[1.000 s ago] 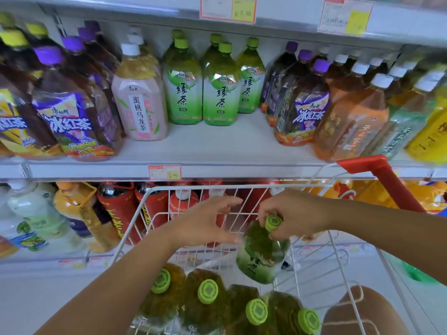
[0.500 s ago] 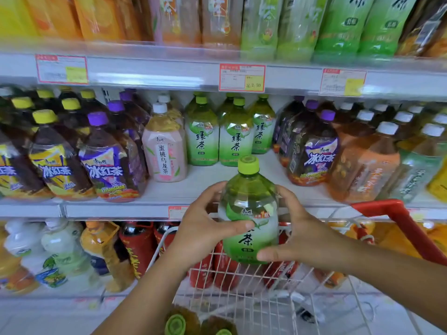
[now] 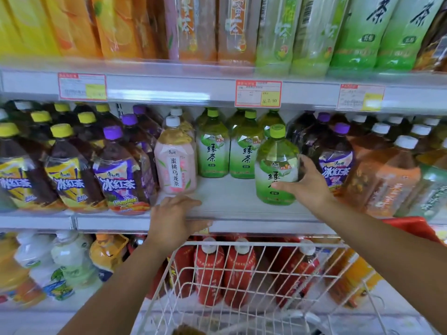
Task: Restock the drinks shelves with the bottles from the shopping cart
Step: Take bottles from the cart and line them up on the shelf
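Middle shelf [image 3: 229,201], view centre. Shopping cart [image 3: 242,274] at 6 o'clock. The green tea bottle [image 3: 275,170], carried two-handed half a second ago, now stands on the shelf at 1 o'clock, fronting its row. Right hand [image 3: 307,184] wraps its side. Left hand [image 3: 174,218] has let go and lies relaxed on the shelf lip. Placement looks nearly done.

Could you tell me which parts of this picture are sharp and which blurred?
Head view: the front green tea bottle is sharp; the left price tag and top-shelf bottles are blurred; side bottles lean from lens distortion; glare streaks the upper rail.
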